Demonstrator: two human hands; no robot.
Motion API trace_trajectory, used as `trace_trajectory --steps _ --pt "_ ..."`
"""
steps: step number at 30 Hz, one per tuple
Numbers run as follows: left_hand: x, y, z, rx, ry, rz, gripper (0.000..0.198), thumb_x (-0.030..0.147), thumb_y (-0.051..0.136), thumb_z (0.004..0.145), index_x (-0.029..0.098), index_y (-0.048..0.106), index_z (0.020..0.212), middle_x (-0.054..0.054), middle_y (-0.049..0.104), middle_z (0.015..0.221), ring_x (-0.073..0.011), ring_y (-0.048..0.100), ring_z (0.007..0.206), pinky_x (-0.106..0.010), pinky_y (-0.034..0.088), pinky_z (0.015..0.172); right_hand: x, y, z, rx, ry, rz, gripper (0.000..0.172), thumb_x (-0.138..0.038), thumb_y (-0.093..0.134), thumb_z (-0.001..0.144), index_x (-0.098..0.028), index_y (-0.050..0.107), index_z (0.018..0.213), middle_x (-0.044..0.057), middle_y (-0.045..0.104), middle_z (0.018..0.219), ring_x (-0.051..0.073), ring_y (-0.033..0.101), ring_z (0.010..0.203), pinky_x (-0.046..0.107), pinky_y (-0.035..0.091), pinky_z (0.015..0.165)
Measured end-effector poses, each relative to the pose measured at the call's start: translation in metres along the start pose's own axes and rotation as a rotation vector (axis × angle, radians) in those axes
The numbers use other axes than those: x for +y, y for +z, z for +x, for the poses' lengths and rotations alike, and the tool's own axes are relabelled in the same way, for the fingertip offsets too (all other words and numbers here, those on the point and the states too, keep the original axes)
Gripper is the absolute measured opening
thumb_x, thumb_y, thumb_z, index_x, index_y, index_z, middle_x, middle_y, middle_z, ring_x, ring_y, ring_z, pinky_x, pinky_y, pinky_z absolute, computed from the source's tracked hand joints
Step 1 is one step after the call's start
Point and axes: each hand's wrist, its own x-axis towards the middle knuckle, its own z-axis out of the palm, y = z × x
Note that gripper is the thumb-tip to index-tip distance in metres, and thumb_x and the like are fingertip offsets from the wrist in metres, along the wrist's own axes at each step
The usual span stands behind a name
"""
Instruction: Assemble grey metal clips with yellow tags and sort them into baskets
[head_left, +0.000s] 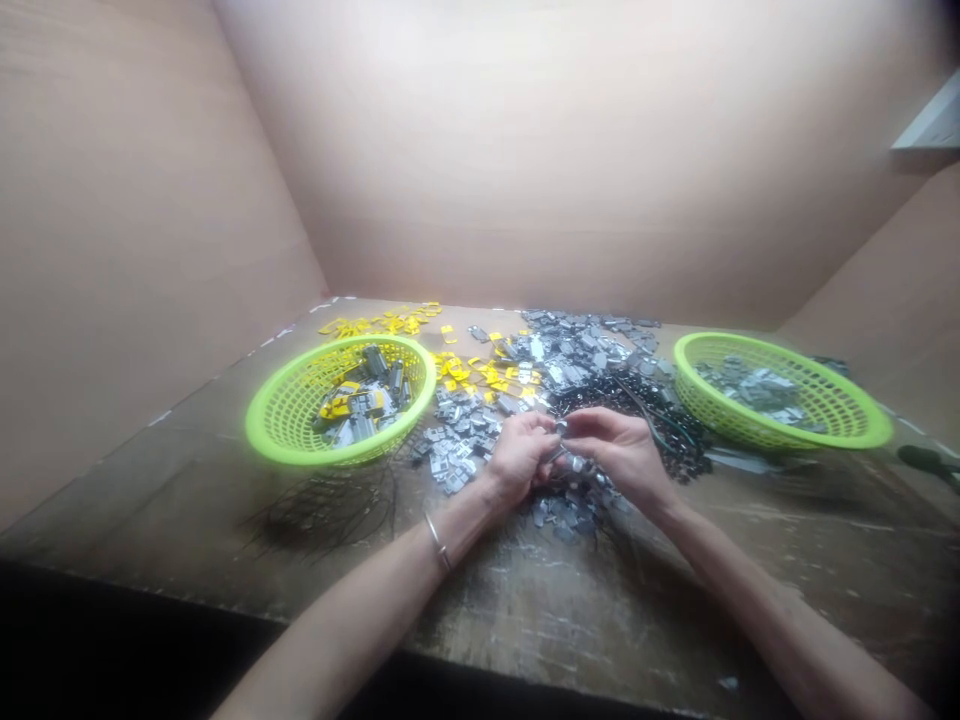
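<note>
My left hand (pixel 521 458) and my right hand (pixel 619 455) meet in the middle of the view, fingers pinched around a small silver metal part (pixel 561 447). Much of that part is hidden by my fingers. Under and around my hands lies a spread of grey metal pieces (pixel 570 350), mixed with yellow plastic pieces (pixel 480 375). A tangle of thin black wires (pixel 637 405) lies just beyond my right hand. A metal bangle (pixel 436 541) circles my left wrist.
A lime-green plastic basket (pixel 255 425) with grey and yellow pieces stands left, and a matching basket (pixel 877 430) with grey pieces stands right. The worn wooden table (pixel 480 620) is walled by cardboard (pixel 562 170). A dark tool handle (pixel 919 458) lies at the right edge.
</note>
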Motion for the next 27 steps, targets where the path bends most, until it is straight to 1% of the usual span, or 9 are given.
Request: trace_trajectory --steps 2,6,9,11,15,18,22,25,27 --pt "0.0 0.0 0.001 0.036 -0.02 0.006 0.02 0.019 0.051 0.059 0.013 0.043 0.077 0.005 0.044 0.041 -0.0033 0.034 0.028 -0.014 0.019 0.029 0.002 0.002 -0.003 0.003 -0.238 -0.167 0.011 -0.017 0.054 0.067 -0.016 0.06 0.076 0.004 0.061 0.073 0.014 0.055 0.067 0.027 0.045 0.062" --pt "-0.005 0.001 0.003 0.091 -0.027 0.02 0.015 0.014 0.049 0.058 0.014 0.044 0.072 0.005 0.041 0.039 -0.0036 0.033 0.027 -0.014 0.019 0.028 0.009 0.005 -0.007 -0.063 -0.692 -0.451 0.019 -0.008 0.045 0.071 -0.016 0.06 0.08 0.006 0.061 0.083 0.015 0.053 0.077 0.029 0.044 0.068" --pt "-0.01 0.001 0.003 0.083 -0.007 0.017 0.012 0.012 0.046 0.058 0.014 0.046 0.07 0.006 0.039 0.037 -0.0042 0.032 0.027 -0.015 0.019 0.028 0.012 0.007 -0.007 -0.129 -0.844 -0.583 0.019 -0.008 0.045 0.071 -0.015 0.059 0.081 0.008 0.06 0.085 0.017 0.052 0.082 0.031 0.043 0.071" --pt "-0.01 0.001 0.002 0.049 0.005 0.004 0.012 0.015 0.046 0.06 0.014 0.048 0.072 0.005 0.04 0.039 -0.0047 0.034 0.028 -0.015 0.021 0.028 0.01 0.007 -0.006 -0.103 -0.817 -0.596 0.02 -0.007 0.043 0.072 -0.015 0.058 0.081 0.008 0.06 0.083 0.016 0.052 0.08 0.029 0.043 0.069" --pt "0.001 0.0 -0.002 -0.07 -0.009 0.01 0.02 0.026 0.045 0.066 0.015 0.049 0.083 0.001 0.05 0.052 -0.0069 0.042 0.035 -0.017 0.027 0.03 0.002 0.0 -0.002 0.028 -0.596 -0.491 0.018 -0.009 0.043 0.073 -0.017 0.058 0.08 0.005 0.059 0.077 0.012 0.053 0.071 0.024 0.044 0.063" --pt "0.007 -0.002 -0.004 -0.122 -0.006 0.106 0.02 0.024 0.05 0.063 0.012 0.052 0.079 -0.001 0.052 0.056 -0.0057 0.043 0.038 -0.016 0.029 0.032 -0.002 -0.006 0.0 -0.001 -0.546 -0.439 0.015 -0.013 0.045 0.073 -0.018 0.059 0.077 0.004 0.059 0.075 0.012 0.054 0.069 0.023 0.044 0.062" --pt "0.006 -0.006 0.0 -0.055 0.037 0.256 0.011 0.017 0.057 0.055 0.009 0.053 0.062 0.002 0.047 0.048 -0.0021 0.038 0.036 -0.014 0.027 0.032 -0.005 -0.007 0.001 -0.039 -0.539 -0.383 0.016 -0.015 0.045 0.073 -0.018 0.06 0.077 0.004 0.06 0.077 0.012 0.054 0.071 0.024 0.044 0.065" --pt "0.003 -0.009 0.004 0.065 0.029 0.131 0.016 0.02 0.058 0.057 0.01 0.05 0.065 0.004 0.042 0.043 -0.0032 0.036 0.032 -0.015 0.029 0.03 -0.012 -0.004 0.001 0.077 -0.306 -0.34 0.022 -0.025 0.049 0.071 -0.017 0.057 0.09 0.005 0.06 0.08 0.014 0.055 0.07 0.027 0.044 0.064" --pt "0.002 -0.01 0.006 0.158 0.074 -0.023 0.018 0.022 0.058 0.058 0.01 0.048 0.068 0.004 0.042 0.045 -0.0043 0.038 0.033 -0.019 0.036 0.033 -0.016 -0.001 0.001 0.055 -0.097 -0.254 0.032 -0.031 0.052 0.068 -0.016 0.054 0.096 0.006 0.061 0.08 0.015 0.056 0.066 0.027 0.045 0.06"
